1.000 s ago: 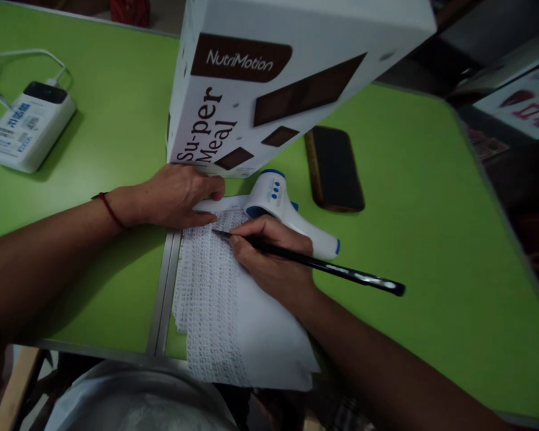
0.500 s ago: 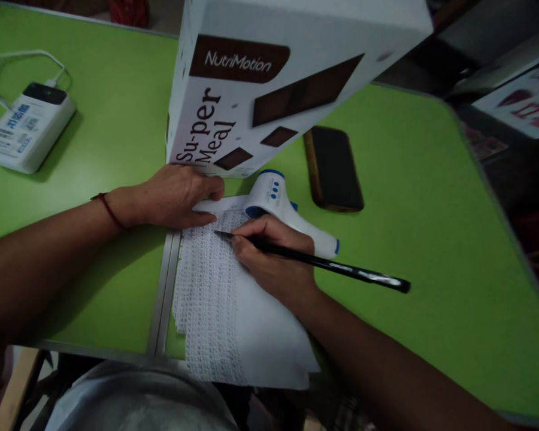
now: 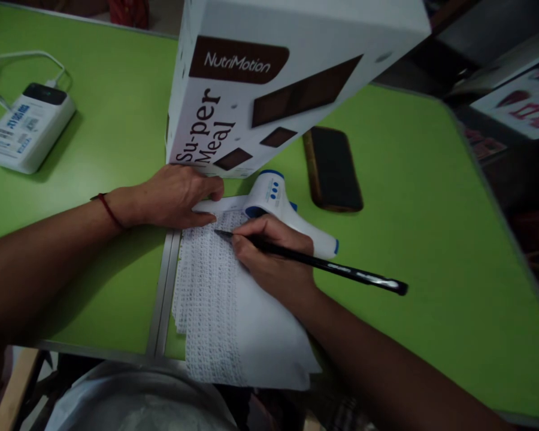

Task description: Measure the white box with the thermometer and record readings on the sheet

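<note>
Your right hand (image 3: 278, 254) is closed around a black pen (image 3: 341, 270), which you pinch between thumb and fingers near its point, while its long barrel slants away to the right above the wrist. The tip is at the upper part of the paper sheets (image 3: 269, 350), just beside your left thumb; whether it touches the surface, I cannot tell. Your left hand (image 3: 175, 194) lies relaxed at the upper left corner of these sheets, the thumb spread apart from the bent forefinger, and I see nothing gripped in it. A dark red cord (image 3: 110, 209) goes around your left wrist. The sheets overlap, and small dense marks in columns cover the left part of the top one, whereas its right part is plain white; the lower edge reaches past the table edge toward you. Just above your right hand lies a white gun-shaped device (image 3: 272, 191) with blue trim. Behind it stands a white box (image 3: 229, 140) with the word "NutriMotion", and to the right of this a dark phone (image 3: 333, 167) rests on the green table (image 3: 431, 227). Far to the left is a white power bank (image 3: 29, 134), with a white cable (image 3: 24, 54) plugged into it.
</note>
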`<state>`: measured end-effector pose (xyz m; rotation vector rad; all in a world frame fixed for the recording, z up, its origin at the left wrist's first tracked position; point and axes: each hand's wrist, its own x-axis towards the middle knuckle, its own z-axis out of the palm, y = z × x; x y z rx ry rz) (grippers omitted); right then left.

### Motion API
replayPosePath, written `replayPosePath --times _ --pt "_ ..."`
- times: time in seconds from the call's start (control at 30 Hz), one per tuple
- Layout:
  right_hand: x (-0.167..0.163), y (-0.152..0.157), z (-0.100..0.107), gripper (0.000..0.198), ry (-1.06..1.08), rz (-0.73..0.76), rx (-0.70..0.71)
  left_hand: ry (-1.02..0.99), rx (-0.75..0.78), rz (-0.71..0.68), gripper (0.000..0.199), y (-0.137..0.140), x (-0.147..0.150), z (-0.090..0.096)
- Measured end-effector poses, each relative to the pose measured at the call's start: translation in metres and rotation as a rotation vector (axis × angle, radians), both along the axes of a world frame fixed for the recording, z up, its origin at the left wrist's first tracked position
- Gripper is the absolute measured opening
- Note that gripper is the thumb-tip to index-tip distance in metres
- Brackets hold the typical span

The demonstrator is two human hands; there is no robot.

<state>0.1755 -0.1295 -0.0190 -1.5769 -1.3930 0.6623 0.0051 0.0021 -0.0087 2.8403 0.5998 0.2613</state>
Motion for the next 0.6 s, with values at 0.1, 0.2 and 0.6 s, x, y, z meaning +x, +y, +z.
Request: replayPosePath --times 0.1,0.2,0.6 --pt "0.0013 -0.0001 -0.0009 0.006 -0.004 0.006 -0.014 -0.010 -0.003 -0.002 0.028 0.0001 -0.0001 -0.0001" --pt "0.0000 0.0000 -0.0016 0.007 -0.001 0.001 0.003 -0.008 -0.011 0.001 0.026 -0.0002 0.0001 0.0003" --pt "0.0023 -0.0008 -0.0001 0.008 0.006 -0.051 -0.027 0.004 -0.005 -0.004 0.028 0.0001 0.0001 0.0003"
